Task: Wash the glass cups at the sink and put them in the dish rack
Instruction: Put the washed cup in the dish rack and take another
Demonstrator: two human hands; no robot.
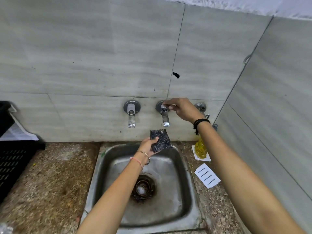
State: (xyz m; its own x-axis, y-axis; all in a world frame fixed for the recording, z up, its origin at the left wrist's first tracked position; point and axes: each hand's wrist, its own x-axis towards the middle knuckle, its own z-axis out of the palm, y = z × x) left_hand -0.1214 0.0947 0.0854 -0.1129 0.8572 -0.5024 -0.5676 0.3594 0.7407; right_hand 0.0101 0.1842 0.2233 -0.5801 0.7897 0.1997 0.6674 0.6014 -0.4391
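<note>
Steel sink (177, 191), one glass cup (142, 188), black dish rack (13, 162).
What looks like a clear glass cup stands mouth up over the drain in the wet, stained sink; the slotted dish rack sits on the speckled table, well left of the sink.

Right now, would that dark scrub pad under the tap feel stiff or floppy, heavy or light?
Probably light: the left hand holds the scrub pad by one edge only. Likely springy, not limp, since it juts out nearly flat from that grip. Under the tap, it may be wet and slightly slippery.
</note>
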